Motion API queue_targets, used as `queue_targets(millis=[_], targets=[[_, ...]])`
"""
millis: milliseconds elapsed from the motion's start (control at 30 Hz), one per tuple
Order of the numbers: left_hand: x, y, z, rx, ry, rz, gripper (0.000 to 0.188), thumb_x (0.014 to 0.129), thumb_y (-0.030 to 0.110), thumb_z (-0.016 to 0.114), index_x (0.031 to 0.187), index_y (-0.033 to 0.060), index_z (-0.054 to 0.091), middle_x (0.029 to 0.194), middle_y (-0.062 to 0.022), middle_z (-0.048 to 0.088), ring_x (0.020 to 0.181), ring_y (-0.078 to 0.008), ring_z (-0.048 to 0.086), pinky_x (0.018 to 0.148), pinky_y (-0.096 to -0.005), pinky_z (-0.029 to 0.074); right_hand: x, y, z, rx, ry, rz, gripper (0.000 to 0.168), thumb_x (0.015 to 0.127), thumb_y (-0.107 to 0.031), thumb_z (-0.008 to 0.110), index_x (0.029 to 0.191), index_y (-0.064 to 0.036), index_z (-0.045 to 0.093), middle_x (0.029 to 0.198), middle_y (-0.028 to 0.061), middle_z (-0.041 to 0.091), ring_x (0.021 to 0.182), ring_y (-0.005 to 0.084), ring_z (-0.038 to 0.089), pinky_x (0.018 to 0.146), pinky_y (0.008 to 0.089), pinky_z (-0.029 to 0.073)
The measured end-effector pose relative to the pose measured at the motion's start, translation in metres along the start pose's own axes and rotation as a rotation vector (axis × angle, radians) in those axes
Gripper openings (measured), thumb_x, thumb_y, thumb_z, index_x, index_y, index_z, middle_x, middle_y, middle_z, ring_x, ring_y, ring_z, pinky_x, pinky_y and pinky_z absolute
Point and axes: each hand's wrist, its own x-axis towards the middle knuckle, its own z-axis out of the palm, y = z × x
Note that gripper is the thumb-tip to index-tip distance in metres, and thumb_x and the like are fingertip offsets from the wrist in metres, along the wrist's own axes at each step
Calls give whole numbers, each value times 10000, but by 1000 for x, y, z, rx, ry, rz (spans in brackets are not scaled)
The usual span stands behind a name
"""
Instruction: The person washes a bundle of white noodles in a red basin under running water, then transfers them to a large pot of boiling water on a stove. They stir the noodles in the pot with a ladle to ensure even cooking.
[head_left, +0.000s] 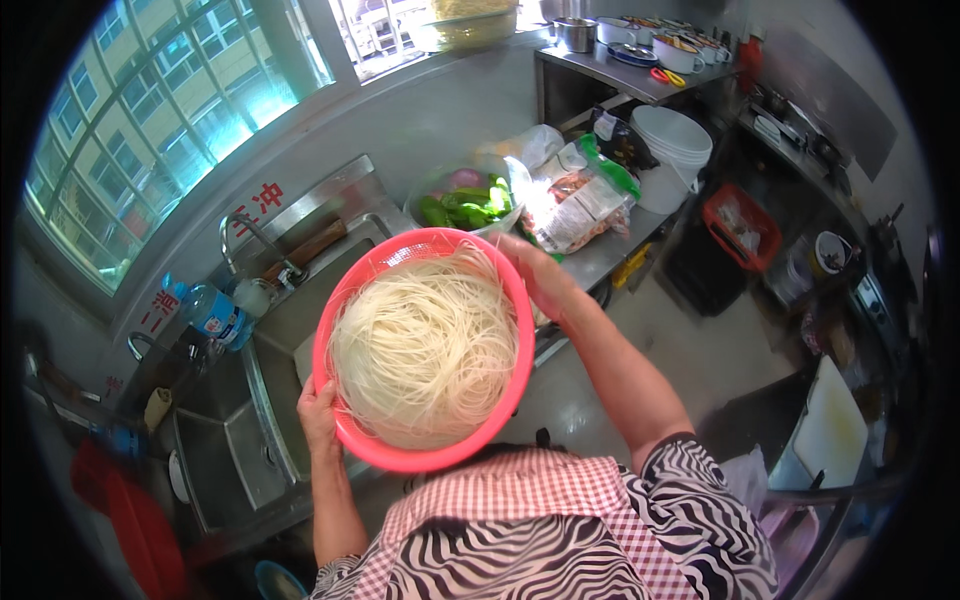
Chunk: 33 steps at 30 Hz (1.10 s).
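Observation:
A round pink plastic colander (527, 330) is held up before my chest, at the front of the sink. Pale thin noodles (427, 337) fill it in a tangled heap. My left hand (319, 416) grips the colander's left rim, thumb over the edge. On the upper right side, my right hand (532, 274) holds the rim; its fingers are partly hidden and slightly blurred. Part of the stainless steel sink (281, 375) shows behind and to the left of the colander.
Beyond the colander stand a clear bowl of green peppers (465, 206) and a printed plastic food bag (577, 199). A curved faucet (229, 240) and a blue-labelled bottle (217, 315) line the sink's back. White buckets (671, 142) are at right; a black bin (701, 266) stands on the floor.

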Motion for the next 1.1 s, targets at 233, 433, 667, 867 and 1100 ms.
queue_targets(millis=[233,433,667,867,1100], targets=[[-8,-1,-4,-66,25,8,347,908,-11,542,1251,-71,536,1125,-130,657,935,-178,655,857,-296,524,-22,-43,79,-1566,-235,-267,693,871,-462,621,1460,-174,398,1535,136,323,1452,362,198,1172,462,200],[-2,-3,-3,42,48,-2,340,902,24,567,1230,-61,553,1094,-113,659,907,-170,650,813,-291,525,-16,-7,7,-980,101,-186,757,790,-268,710,1427,-15,389,1397,227,468,1297,294,463,1088,366,361],[6,12,-11,112,22,-22,328,879,-3,575,1203,-51,569,1085,-126,650,916,-201,645,818,-308,521,-31,33,14,83,14,91,561,703,22,585,1260,-22,534,1000,78,623,866,147,605,776,278,520],[41,108,88,50,-286,118,416,829,9,479,1233,-77,524,1140,-186,629,1001,-256,637,898,-343,518,-52,31,-29,500,-27,-76,627,690,57,540,1307,-50,498,1041,99,614,895,191,618,813,329,538],[52,123,276,-16,-545,127,511,813,85,497,1292,-93,474,1204,-202,601,1047,-273,621,940,-360,498,-101,-85,-125,575,16,-298,632,719,46,543,1341,-36,464,1181,151,595,1051,245,606,949,377,497]])
